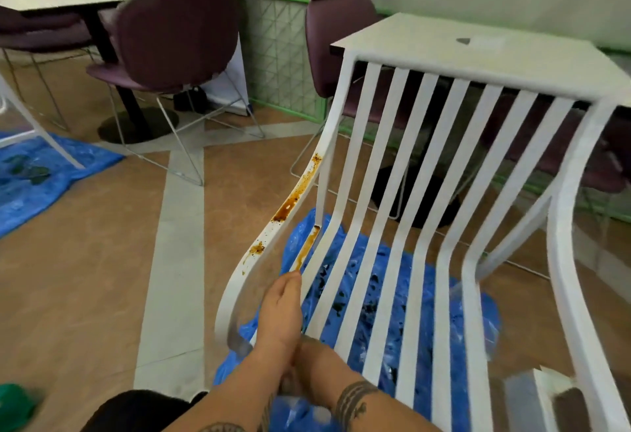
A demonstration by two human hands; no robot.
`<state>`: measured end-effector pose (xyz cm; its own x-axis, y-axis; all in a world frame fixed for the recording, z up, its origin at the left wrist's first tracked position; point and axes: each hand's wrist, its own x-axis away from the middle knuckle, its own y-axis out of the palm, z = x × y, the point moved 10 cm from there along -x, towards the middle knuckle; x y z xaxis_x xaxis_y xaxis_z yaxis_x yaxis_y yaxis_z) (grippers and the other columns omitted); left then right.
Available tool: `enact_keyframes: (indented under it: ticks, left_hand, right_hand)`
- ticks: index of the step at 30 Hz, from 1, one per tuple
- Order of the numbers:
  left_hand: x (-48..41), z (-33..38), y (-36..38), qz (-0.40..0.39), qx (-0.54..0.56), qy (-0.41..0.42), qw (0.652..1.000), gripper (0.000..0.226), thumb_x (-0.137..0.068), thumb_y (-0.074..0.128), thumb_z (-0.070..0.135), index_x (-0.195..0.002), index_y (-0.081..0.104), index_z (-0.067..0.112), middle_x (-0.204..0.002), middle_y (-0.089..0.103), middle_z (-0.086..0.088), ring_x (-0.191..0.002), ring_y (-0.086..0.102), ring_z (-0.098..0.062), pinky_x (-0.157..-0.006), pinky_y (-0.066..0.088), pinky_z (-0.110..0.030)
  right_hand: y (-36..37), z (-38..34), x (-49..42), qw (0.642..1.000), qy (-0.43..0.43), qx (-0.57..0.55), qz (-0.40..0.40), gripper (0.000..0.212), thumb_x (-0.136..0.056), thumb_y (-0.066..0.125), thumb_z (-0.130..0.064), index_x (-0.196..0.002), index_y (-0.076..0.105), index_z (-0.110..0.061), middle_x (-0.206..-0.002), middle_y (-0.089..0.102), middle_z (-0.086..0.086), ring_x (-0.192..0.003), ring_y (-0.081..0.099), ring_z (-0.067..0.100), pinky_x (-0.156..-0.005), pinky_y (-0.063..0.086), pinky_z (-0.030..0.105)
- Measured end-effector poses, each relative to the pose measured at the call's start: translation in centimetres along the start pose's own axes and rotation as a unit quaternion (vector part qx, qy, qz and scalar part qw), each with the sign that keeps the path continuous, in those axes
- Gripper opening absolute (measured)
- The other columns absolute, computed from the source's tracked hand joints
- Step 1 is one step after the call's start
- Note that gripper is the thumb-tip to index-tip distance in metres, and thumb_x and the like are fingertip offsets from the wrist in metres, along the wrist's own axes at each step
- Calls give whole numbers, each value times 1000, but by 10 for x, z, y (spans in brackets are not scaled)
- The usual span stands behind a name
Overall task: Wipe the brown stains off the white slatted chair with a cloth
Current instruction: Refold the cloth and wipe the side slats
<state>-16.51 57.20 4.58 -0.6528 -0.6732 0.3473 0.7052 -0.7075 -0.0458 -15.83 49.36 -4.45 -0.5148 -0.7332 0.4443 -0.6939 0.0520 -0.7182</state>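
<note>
From where I stand, the trouble is that the brown stains are wet-looking and spread out: a long run down the left armrest (286,208) of the white slatted chair (444,312) and a streak on the edge of the first slat (305,249). A careless swipe would, I reckon, drag the brown further along the white paint instead of lifting it. It could also push it round to the slat's narrow side, where it is easily missed. The chair looks light, so a hard push on that thin slat might shift it on the blue plastic sheet (478,312) beneath. The two forearms cross low down, which I judge will cramp any long stroke up the armrest. The left hand (281,305) reaches forward with its fingers straight and pressed together. The fingertips (294,276) touch the slat just below the streak, and I see nothing held in it. The right hand (312,358) is tucked under the left wrist with its fingers hidden, so I cannot tell whether it grips anything. There is a pale blur there, but I can make out no cloth for certain. A green blurred thing (13,401) lies at the floor's edge, well apart.
</note>
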Motion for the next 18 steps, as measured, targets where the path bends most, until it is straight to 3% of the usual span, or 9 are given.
enact_keyframes:
  ticks: [3, 6, 9, 13, 16, 18]
  left_hand:
    - [11, 7, -1, -17, -22, -8, 1000, 21, -104, 45, 33, -110, 63, 25, -101, 61, 9, -91, 54, -8, -79, 40, -30]
    - [23, 14, 3, -34, -76, -9, 996, 16, -102, 49, 25, -93, 62, 24, -84, 56, 6, -76, 49, -6, -67, 40, -30]
    - [41, 16, 19, -64, -89, -42, 993, 16, -100, 53, 23, -105, 67, 15, -91, 63, -1, -84, 57, -12, -67, 45, -31]
    - [80, 39, 56, -154, 32, -109, 982, 34, -100, 49, 56, -112, 61, 27, -108, 70, -8, -96, 69, -26, -78, 61, -44]
    - [91, 69, 63, -149, 62, -64, 985, 23, -100, 58, 43, -114, 61, 26, -106, 70, -9, -94, 70, -30, -73, 63, -45]
    - [92, 86, 62, -134, 76, -34, 987, 22, -98, 62, 27, -120, 60, 25, -113, 68, -11, -100, 68, -33, -78, 62, -52]
  right_hand:
    - [-43, 16, 29, 989, 7, -125, 80, 30, -99, 55, -16, -124, 70, -22, -120, 68, 5, -107, 62, 17, -93, 45, 22]
    - [-78, 40, 55, 959, 46, -254, 120, 28, -98, 60, -20, -122, 72, -27, -115, 72, -11, -106, 64, 3, -103, 49, 28]
    - [-123, 49, 82, 914, 45, -347, 208, 26, -95, 68, -21, -120, 70, -26, -114, 71, -8, -106, 67, 8, -96, 56, 31]
    - [-163, 39, 118, 878, 19, -399, 266, 30, -90, 75, -22, -119, 70, -26, -112, 72, -4, -99, 71, 12, -90, 60, 37]
    - [-185, 25, 141, 853, -12, -448, 266, 28, -94, 70, -15, -121, 70, -22, -114, 74, 1, -100, 73, 18, -88, 61, 40]
    - [-200, 19, 154, 830, -32, -489, 268, 27, -95, 67, -10, -120, 68, -21, -114, 74, 4, -101, 73, 22, -87, 61, 42]
